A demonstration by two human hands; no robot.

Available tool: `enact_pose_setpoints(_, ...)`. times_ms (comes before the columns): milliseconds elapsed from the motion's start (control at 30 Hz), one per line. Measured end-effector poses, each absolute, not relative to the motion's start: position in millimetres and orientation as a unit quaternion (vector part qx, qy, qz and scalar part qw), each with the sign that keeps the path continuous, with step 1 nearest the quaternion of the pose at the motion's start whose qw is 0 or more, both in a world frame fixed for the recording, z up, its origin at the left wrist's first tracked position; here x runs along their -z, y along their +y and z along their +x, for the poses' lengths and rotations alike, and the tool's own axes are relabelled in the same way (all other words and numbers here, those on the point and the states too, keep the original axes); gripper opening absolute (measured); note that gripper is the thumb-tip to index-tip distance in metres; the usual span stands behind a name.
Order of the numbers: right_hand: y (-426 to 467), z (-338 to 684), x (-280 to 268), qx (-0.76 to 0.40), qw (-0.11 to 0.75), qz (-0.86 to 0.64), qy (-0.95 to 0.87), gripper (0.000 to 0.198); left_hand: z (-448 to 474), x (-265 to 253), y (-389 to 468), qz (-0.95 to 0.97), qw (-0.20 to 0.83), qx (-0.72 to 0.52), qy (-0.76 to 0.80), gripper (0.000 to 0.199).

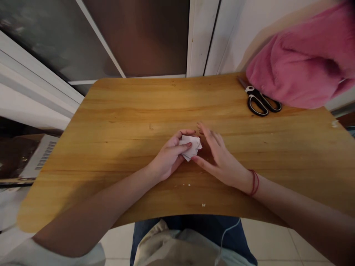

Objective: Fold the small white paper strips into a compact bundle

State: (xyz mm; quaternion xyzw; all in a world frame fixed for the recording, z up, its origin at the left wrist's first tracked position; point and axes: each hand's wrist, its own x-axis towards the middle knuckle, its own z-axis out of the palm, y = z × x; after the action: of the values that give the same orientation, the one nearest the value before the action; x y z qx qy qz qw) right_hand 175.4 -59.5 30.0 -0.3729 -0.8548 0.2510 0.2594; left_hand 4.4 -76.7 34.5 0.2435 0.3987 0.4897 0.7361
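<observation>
A small stack of white paper pieces [191, 146], uneven at the edges, is pinched in my left hand [169, 153], with the thumb pressed on top and the fingers behind. Close by on the right, my right hand [222, 160] has its thumb and fingers spread apart, the thumb tip near the lower right corner of the stack. Whether that thumb touches the paper I cannot tell. A red cord bracelet [254, 183] circles my right wrist. Both hands are over the wooden table [138, 114].
Black-handled scissors [259, 99] lie at the back right beside a pink plush cloth [299, 70]. Tiny white scraps [203, 205] dot the table near its front edge. Left of the table stands a cardboard box [39, 155]. A framed door panel [144, 37] rises behind.
</observation>
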Motion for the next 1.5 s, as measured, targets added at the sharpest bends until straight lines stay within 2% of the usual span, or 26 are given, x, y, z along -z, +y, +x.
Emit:
enact_pose_setpoints(100, -56, 177, -30, -0.256, 0.316, -0.377, -0.832, 0.058, 6, -35, -80, 0.288, 0.709, -0.499, 0.406, 0.031)
enact_pose_setpoints(267, -57, 173, -29, -0.321, 0.297, -0.342, -0.832, 0.046, 7, -33, -85, 0.372, 0.666, -0.492, 0.418, 0.042)
enact_pose_setpoints(533, -56, 175, -26, -0.291, 0.306, -0.341, -0.84, 0.032, 6, -32, -86, 0.534, 0.567, -0.478, 0.405, 0.028)
enact_pose_setpoints(700, -55, 178, -28, -0.228, 0.349, -0.322, -0.85, 0.025, 4, -27, -82, 0.618, 0.453, -0.477, 0.431, 0.018)
enact_pose_setpoints(833, -55, 181, -32, -0.198, 0.369, -0.299, -0.857, 0.026, 1, -28, -83, 0.662, 0.369, -0.475, 0.447, 0.02)
enact_pose_setpoints(1033, -48, 184, -27, -0.18, 0.323, -0.294, -0.881, 0.028, -1, -20, -81, 0.683, 0.301, -0.479, 0.461, 0.024)
enact_pose_setpoints(1267, -43, 184, -19, -0.212, 0.217, -0.36, -0.882, 0.021, -6, -11, -76, 0.772, 0.244, -0.333, 0.483, 0.034)
enact_pose_setpoints(1500, -45, 185, -19, -0.197, 0.193, -0.384, -0.881, 0.025, -3, -18, -82, 0.821, 0.207, -0.251, 0.469, 0.056)
